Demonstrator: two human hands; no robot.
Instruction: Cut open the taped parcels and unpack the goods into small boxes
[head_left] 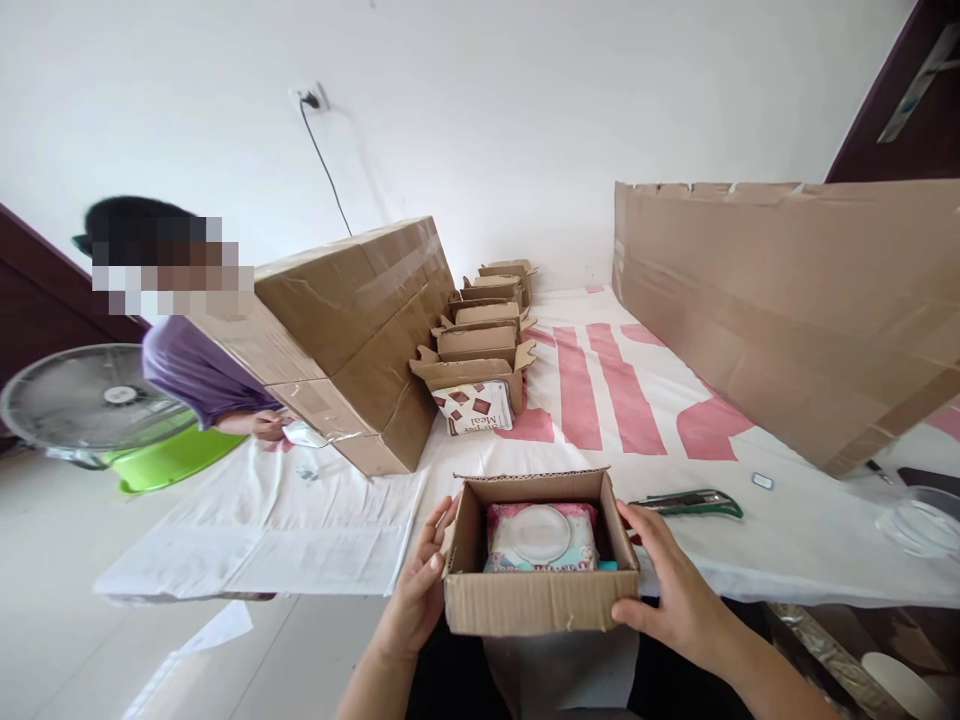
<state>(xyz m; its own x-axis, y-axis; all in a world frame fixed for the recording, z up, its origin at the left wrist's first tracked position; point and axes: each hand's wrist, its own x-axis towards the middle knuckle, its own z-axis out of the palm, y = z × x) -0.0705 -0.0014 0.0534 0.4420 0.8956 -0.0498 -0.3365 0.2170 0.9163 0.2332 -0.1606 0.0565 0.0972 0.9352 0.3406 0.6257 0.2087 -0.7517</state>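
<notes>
An open cardboard box (541,604) sits at the table's front edge, its near part reaching over my lap. Inside lies a pink and pale-blue pack of wet wipes (540,536) with a round white lid. A bit of bright blue shows beside the pack; what it belongs to is hidden. My left hand (421,575) holds the box's left side with bent fingers. On the other side, my right hand (667,575) grips the box, thumb at the front corner and fingers along the side wall. Just beyond the right fingers lies a green utility knife (694,503).
Several open cardboard boxes (478,342) stand in a row behind, a printed pouch (475,408) leaning on the nearest. Large cardboard partitions (367,340) flank the cloth-covered table (600,400). Left, a person (199,365) holds something white near a fan (97,400). A clear container (922,522) stands right.
</notes>
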